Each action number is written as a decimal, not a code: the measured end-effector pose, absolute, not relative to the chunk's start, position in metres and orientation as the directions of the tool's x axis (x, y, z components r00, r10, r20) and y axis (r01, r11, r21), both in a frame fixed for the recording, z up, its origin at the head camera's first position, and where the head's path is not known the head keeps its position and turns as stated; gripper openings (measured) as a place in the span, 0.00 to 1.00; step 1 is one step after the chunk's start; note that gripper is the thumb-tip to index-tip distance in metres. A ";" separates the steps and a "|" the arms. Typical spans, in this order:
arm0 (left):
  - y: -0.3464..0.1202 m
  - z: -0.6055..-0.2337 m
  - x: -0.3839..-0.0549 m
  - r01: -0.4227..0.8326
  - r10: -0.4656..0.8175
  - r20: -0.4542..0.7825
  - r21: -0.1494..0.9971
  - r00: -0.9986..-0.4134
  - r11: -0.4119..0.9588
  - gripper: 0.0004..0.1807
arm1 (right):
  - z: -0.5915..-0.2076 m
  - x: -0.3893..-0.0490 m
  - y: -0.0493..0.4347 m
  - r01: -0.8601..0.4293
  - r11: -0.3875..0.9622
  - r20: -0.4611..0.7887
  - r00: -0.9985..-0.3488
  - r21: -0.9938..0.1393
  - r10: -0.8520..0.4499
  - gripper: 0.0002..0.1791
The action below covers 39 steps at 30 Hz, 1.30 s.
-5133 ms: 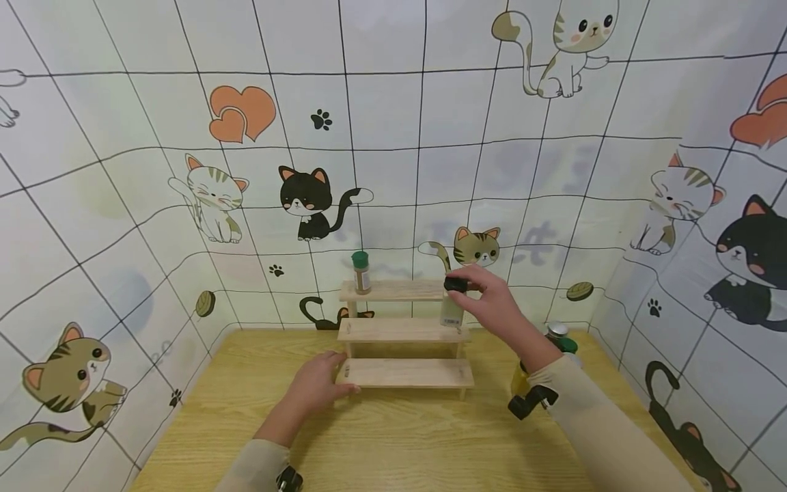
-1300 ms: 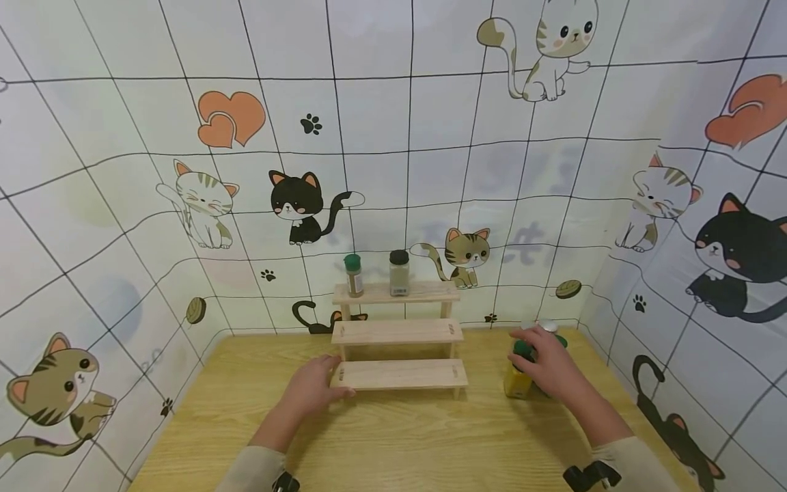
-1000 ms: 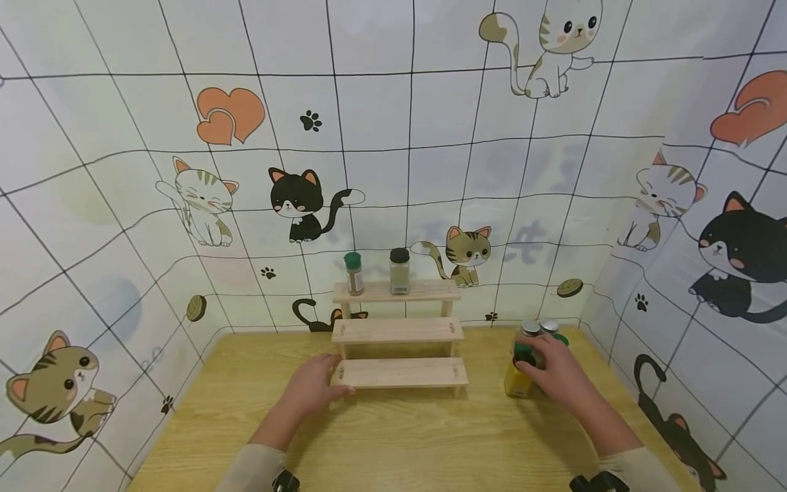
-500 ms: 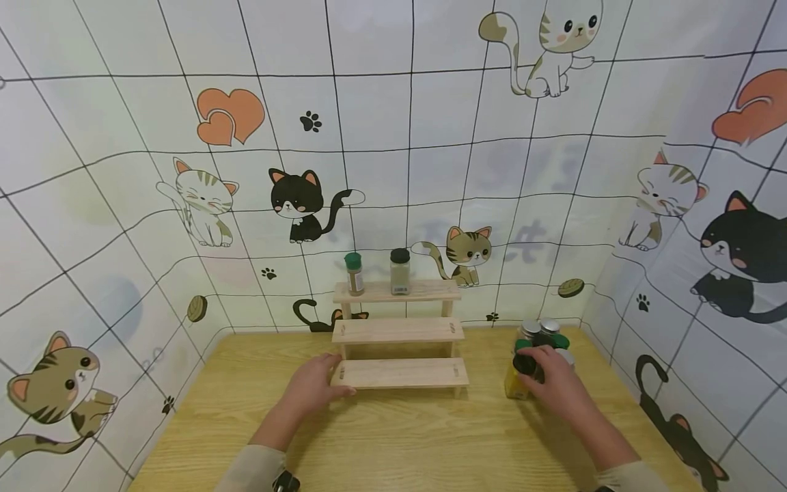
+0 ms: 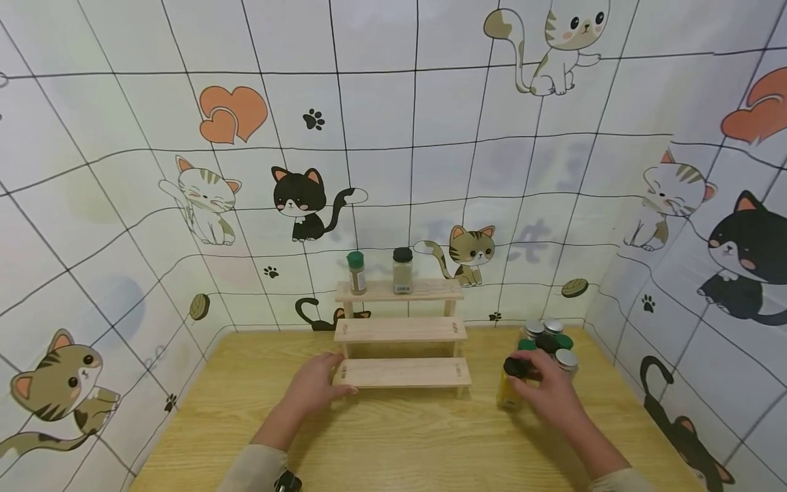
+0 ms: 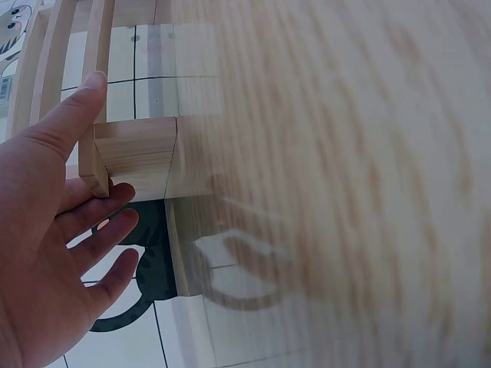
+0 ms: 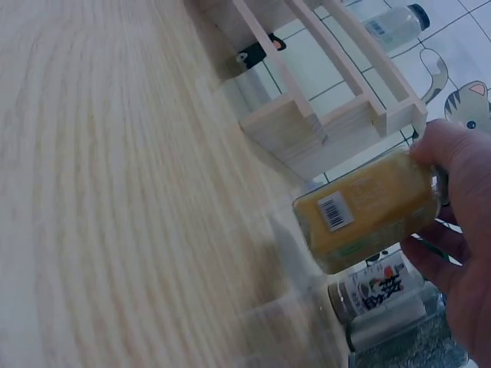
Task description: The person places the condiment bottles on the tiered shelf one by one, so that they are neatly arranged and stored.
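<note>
A three-tier wooden rack (image 5: 402, 372) stands on the table. My left hand (image 5: 310, 389) holds the left end of its lowest board, thumb on the front edge in the left wrist view. My right hand (image 5: 550, 389) pinches the black cap of a jar of yellow spice (image 5: 507, 396). In the right wrist view that yellow jar (image 7: 368, 207) hangs tilted, its base seemingly just off the tabletop. On the rack's top tier stand a green-capped spice jar (image 5: 357, 277) at the left and a black-capped jar of pale contents (image 5: 402, 273) near the middle.
Several more spice jars cluster on the right side of the table, some with silver lids (image 5: 565, 359) and some with green lids (image 5: 527, 345), partly hidden by my right hand. The wooden table (image 5: 393, 444) meets a cat-patterned wall covering (image 5: 381, 171) behind and at both sides.
The black-capped pale jar, earlier in my right hand, now stands on the top tier. My right hand has since gripped the yellow jar and drawn it left from the cluster. My left hand stays put.
</note>
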<state>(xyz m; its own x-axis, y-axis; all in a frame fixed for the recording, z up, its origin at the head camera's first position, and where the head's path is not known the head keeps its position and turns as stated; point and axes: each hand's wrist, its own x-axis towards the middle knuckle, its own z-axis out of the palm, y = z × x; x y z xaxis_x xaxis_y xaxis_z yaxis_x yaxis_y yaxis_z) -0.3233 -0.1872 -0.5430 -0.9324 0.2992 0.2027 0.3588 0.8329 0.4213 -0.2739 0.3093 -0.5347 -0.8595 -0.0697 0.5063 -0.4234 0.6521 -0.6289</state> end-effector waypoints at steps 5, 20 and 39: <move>-0.185 -0.542 -0.322 0.343 0.285 0.194 0.428 -0.939 0.836 0.45 | -0.516 -0.283 0.299 -0.444 0.618 0.542 -0.840 -0.649 -0.034 0.23; -0.186 -0.542 -0.324 0.341 0.286 0.191 0.417 -0.939 0.843 0.45 | -0.430 -0.363 0.263 -0.533 0.476 0.548 -0.828 -0.700 -0.121 0.24; -0.186 -0.547 -0.323 0.340 0.283 0.192 0.420 -0.940 0.842 0.46 | -0.391 -0.422 0.212 -0.507 0.402 0.476 -0.861 -0.763 -0.182 0.29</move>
